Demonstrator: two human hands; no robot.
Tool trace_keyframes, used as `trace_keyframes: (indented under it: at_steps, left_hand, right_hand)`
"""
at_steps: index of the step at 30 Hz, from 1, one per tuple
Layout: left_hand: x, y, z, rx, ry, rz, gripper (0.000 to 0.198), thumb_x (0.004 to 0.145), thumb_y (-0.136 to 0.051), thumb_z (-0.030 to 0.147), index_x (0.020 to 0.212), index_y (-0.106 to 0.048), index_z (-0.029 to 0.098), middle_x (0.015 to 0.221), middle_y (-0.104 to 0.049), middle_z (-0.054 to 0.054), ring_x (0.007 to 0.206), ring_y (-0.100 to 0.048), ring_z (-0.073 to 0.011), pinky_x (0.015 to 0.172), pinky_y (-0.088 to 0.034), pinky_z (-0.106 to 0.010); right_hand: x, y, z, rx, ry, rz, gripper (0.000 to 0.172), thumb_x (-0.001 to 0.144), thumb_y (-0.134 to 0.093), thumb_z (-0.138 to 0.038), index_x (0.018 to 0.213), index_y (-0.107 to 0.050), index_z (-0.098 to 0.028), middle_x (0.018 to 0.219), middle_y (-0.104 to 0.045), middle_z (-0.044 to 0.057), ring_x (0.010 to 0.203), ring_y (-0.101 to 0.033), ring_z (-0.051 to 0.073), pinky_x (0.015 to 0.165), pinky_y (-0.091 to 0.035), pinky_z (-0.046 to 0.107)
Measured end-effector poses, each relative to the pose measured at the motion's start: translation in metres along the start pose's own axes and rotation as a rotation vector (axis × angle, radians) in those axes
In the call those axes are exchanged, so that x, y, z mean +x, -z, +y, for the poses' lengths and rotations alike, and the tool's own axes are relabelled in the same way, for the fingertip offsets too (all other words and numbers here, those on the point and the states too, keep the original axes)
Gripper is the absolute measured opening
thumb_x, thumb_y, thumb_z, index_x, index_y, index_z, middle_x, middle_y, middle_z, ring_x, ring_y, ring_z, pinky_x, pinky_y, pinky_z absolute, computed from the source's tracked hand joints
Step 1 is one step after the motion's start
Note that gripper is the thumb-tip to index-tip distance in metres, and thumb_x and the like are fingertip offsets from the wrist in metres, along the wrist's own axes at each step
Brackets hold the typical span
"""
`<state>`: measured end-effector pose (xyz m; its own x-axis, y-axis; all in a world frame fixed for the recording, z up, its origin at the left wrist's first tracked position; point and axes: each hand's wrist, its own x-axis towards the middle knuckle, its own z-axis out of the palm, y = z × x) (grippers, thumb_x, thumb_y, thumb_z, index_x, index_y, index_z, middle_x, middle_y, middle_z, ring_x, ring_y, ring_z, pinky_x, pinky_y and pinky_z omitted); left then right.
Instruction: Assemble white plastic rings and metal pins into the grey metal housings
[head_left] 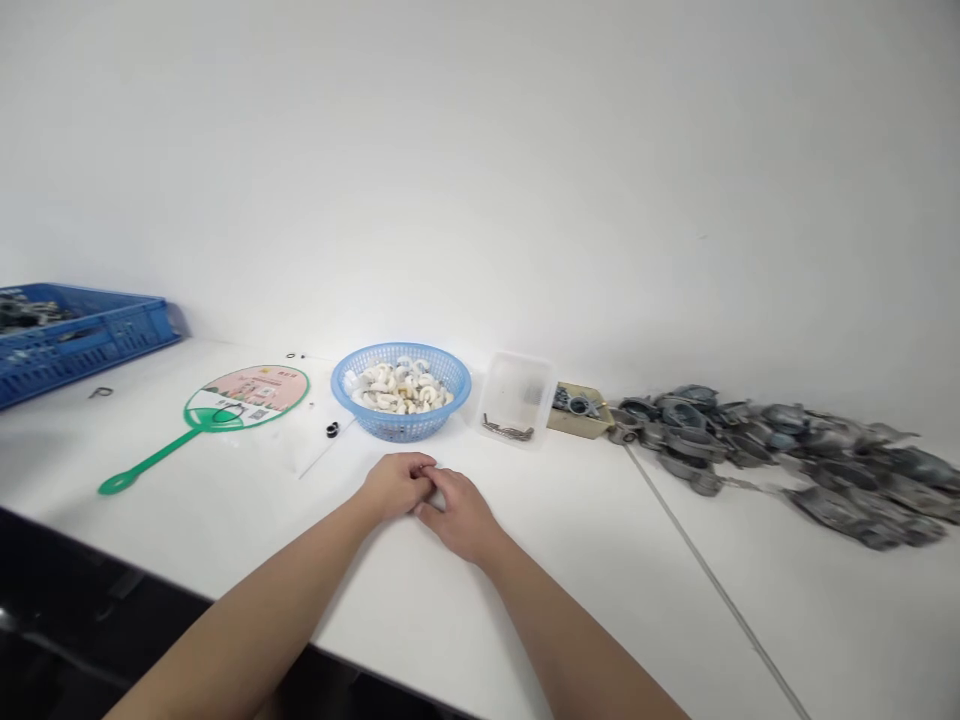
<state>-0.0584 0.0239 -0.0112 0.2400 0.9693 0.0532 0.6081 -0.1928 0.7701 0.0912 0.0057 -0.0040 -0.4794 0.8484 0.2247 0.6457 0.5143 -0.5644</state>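
My left hand and my right hand meet on the white table, just in front of a blue mesh basket of white curved pieces. The fingers of both hands are bent and closed against each other. Whatever lies between the fingertips is too small or hidden to make out. Behind my right hand, a clear plastic box leans at a tilt with a few thin metal pins at its lower edge.
Grey metal parts spread along the right, beside a yellowish tray. A green-handled fan lies at left, near a blue crate. Small black rings and a thin white stick lie left of my hands.
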Motion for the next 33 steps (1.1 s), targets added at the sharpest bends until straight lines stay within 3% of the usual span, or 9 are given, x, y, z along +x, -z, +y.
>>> trace_keyframes:
  at_steps: [8,14,23,33]
  left_hand:
    - [0.011,0.001,-0.005,-0.033,-0.016,0.081,0.028,0.067,-0.052,0.023,0.090,-0.068,0.020,0.081,-0.068,-0.002,0.075,-0.059,-0.0171,0.065,-0.047,-0.025]
    - [0.018,0.002,-0.004,-0.022,-0.002,0.081,0.034,0.061,-0.048,0.014,0.087,-0.069,0.023,0.082,-0.070,0.000,0.077,-0.060,-0.0179,0.067,-0.048,-0.026]
    - [0.017,-0.004,-0.002,-0.015,-0.002,0.119,0.032,0.063,-0.047,0.016,0.084,-0.070,0.023,0.077,-0.068,0.002,0.071,-0.059,-0.0148,0.063,-0.046,-0.023]
    - [0.021,-0.003,0.000,-0.105,0.047,0.163,0.026,0.067,-0.051,0.017,0.086,-0.069,0.017,0.071,-0.066,0.000,0.064,-0.057,-0.0116,0.062,-0.047,-0.021]
  right_hand:
    - [0.011,0.001,0.009,0.025,-0.013,-0.013,0.042,0.076,-0.052,-0.030,0.116,-0.056,-0.019,0.111,-0.060,0.008,0.103,-0.053,0.024,0.091,-0.039,0.038]
    - [0.015,0.001,0.018,0.021,-0.040,-0.009,0.049,0.075,-0.051,-0.036,0.122,-0.054,-0.021,0.117,-0.059,0.008,0.108,-0.052,0.025,0.095,-0.039,0.039]
    - [0.011,0.003,0.021,-0.016,-0.036,0.001,0.050,0.074,-0.051,-0.036,0.121,-0.056,-0.016,0.118,-0.058,0.009,0.110,-0.052,0.025,0.097,-0.039,0.037]
    - [0.019,-0.006,0.043,-0.004,0.006,0.019,0.056,0.077,-0.047,-0.040,0.128,-0.050,-0.017,0.125,-0.055,0.008,0.115,-0.049,0.024,0.099,-0.038,0.036]
